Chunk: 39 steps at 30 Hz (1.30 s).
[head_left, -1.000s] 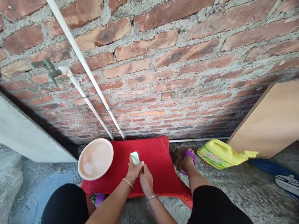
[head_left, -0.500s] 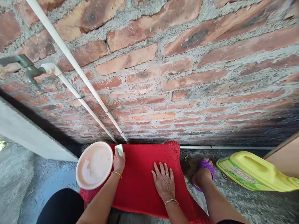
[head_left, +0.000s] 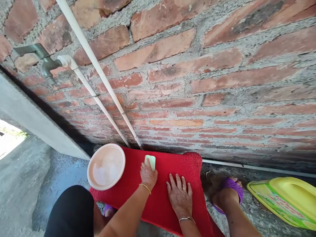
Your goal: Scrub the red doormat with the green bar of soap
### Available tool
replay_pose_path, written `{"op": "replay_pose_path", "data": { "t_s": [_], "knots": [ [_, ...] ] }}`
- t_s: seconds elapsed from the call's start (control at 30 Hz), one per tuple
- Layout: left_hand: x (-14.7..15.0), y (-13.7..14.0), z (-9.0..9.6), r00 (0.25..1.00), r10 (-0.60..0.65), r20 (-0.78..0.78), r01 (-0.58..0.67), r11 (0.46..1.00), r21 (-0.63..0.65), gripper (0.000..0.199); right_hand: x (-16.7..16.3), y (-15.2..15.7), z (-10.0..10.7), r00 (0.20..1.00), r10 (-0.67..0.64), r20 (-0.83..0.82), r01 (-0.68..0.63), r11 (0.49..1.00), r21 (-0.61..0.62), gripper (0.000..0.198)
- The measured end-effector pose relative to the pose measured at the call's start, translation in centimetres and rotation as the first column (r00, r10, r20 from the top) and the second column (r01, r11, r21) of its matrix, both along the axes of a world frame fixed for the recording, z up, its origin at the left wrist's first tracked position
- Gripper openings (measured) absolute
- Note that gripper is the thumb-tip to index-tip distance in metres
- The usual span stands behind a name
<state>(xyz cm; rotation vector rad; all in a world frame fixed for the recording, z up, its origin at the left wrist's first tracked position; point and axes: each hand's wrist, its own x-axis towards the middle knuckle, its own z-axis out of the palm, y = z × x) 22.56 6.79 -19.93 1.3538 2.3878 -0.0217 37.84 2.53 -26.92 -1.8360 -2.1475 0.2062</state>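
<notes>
My left hand (head_left: 148, 174), with a gold bracelet at the wrist, is closed on a pale green bar of soap (head_left: 151, 161), pressing it against a red cloth (head_left: 138, 158). The cloth is spread over a low flat support that it hides. My right hand (head_left: 180, 196) lies flat on the cloth's right half, fingers apart, holding nothing. A pale pink basin (head_left: 90, 174) with cloudy water stands on the cloth's left end, left of the soap.
A brick wall (head_left: 170, 65) rises behind the cloth, with a tap (head_left: 45, 61) and white pipes (head_left: 108, 85) on it. A pale slab (head_left: 44, 121) stands at left. My purple-sandalled foot (head_left: 230, 194) and a yellow jug (head_left: 288, 197) are on the right.
My left hand has moved right with the soap, from beside the basin toward the cloth's middle. My right hand stays flat on the cloth. The camera view has shifted slightly.
</notes>
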Motion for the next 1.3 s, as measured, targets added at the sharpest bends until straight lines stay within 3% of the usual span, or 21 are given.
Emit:
{"op": "replay_pose_path", "data": {
  "t_s": [0.13,0.3,0.4,0.5,0.63,0.73,0.97,1.07,1.13,1.2,1.3],
  "knots": [
    [-0.1,-2.3,-0.5,0.997,-0.036,0.061,0.033,0.998,0.061,0.077,-0.2,-0.1,0.4,1.0,-0.002,0.006,0.002,1.0,0.002,0.049],
    [-5.5,-5.1,0.0,0.983,0.181,-0.03,-0.178,0.981,0.082,0.071,-0.4,-0.2,0.6,0.999,-0.004,0.044,0.002,0.999,0.04,0.046],
    [-6.3,-5.9,-0.1,0.972,0.221,-0.082,-0.214,0.973,0.086,0.068,-0.3,-0.1,0.2,0.997,-0.007,0.071,-0.003,0.992,0.13,0.044],
    [-3.4,-6.3,-1.3,0.986,0.128,-0.108,-0.119,0.989,0.091,0.07,-0.2,0.1,-0.4,0.996,-0.008,0.086,-0.013,0.97,0.244,0.041],
    [1.5,-7.5,-3.4,0.986,-0.16,-0.041,0.162,0.984,0.071,0.079,-0.1,0.2,-0.9,0.996,0.005,0.093,-0.031,0.959,0.28,0.041],
    [1.8,-8.9,-4.0,0.972,-0.233,-0.034,0.235,0.968,0.086,0.08,-0.1,0.2,-1.1,0.996,0.002,0.094,-0.03,0.954,0.297,0.04],
    [-6.2,-11.6,-1.7,0.978,0.057,-0.2,-0.024,0.986,0.165,0.064,-0.3,0.3,-1.0,0.987,-0.025,0.156,-0.04,0.916,0.4,0.039],
    [-6.5,-12.3,-1.3,0.975,0.116,-0.19,-0.094,0.988,0.124,0.062,-0.2,0.4,-1.0,0.989,-0.006,0.151,-0.057,0.909,0.413,0.038],
    [-4.8,-13.1,-1.8,0.987,0.027,-0.156,-0.014,0.996,0.088,0.067,-0.1,0.5,-1.1,0.988,-0.001,0.154,-0.065,0.905,0.42,0.037],
    [-2.5,-14.2,-2.5,0.982,-0.17,-0.078,0.175,0.982,0.066,0.074,-0.1,0.5,-1.3,0.986,-0.002,0.168,-0.071,0.901,0.427,0.037],
    [0.0,-15.7,-3.3,0.88,-0.469,0.073,0.462,0.882,0.09,0.075,-0.3,0.6,-1.6,0.984,-0.021,0.177,-0.056,0.907,0.418,0.038]
  ]
}}
